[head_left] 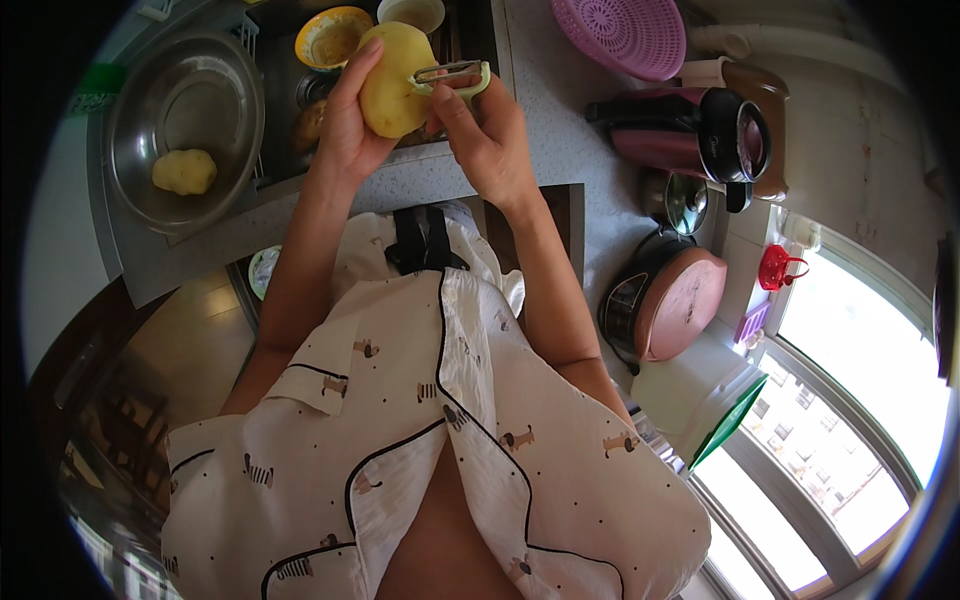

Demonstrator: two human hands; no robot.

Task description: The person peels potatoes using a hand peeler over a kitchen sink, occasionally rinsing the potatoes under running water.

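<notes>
A large peeled yellow potato (396,85) is held up over the sink by my left hand (354,120), whose fingers wrap its left side. My right hand (490,140) grips a peeler (462,80) with a pale green frame and a metal blade. The blade lies against or very near the potato's right side; exact contact I cannot tell. Below, in the sink, a brownish unpeeled potato (309,127) shows partly behind my left hand. Left of the sink, a wide metal basin (235,110) holds another peeled potato (184,172).
An orange-rimmed bowl (331,36) and a white bowl (412,13) sit in the sink. Along the right counter stand a pink colander (625,35), a dark red kettle (655,125), a glass lid (686,203), a pink-bottomed pan (683,303) and a green-lidded container (690,395), near a window.
</notes>
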